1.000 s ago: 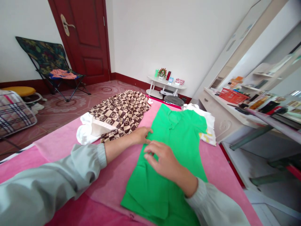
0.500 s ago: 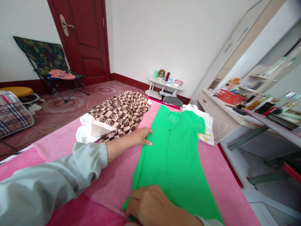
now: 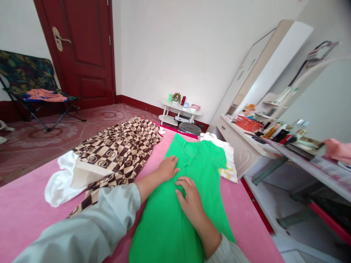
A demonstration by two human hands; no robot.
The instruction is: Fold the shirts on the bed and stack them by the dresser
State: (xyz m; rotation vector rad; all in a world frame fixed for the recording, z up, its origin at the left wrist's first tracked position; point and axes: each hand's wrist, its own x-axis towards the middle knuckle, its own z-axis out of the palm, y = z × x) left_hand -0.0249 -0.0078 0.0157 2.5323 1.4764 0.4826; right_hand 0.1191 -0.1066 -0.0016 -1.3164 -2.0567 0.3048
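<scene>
A green short-sleeved dress [image 3: 161, 223] with a collar lies lengthwise in front of me on the pink bedspread [image 3: 246, 219]. One sleeve points right; no left sleeve shows. My left hand [image 3: 168, 168] rests on its upper left part, fingers stretched and apart, nothing held. Lower and closer to the middle, my right hand [image 3: 191, 201] is over the cloth, thumb and fingers apart and slightly bent. Whether it presses on the fabric I cannot tell. Left of the dress is a brown-and-cream checked garment [image 3: 117, 146] with a white piece [image 3: 64, 179] at its near end.
A white garment with yellow marks [image 3: 229, 173] lies partly under the green sleeve. On the right stands a dressing table with a red basket [image 3: 247, 123] and bottles. A folding chair [image 3: 30, 78], a red door [image 3: 82, 51] and a low white shelf [image 3: 178, 107] are farther off.
My right hand has left the dress's lower left edge and moved up to its middle. My left hand has shifted inward onto the cloth. The view has turned right.
</scene>
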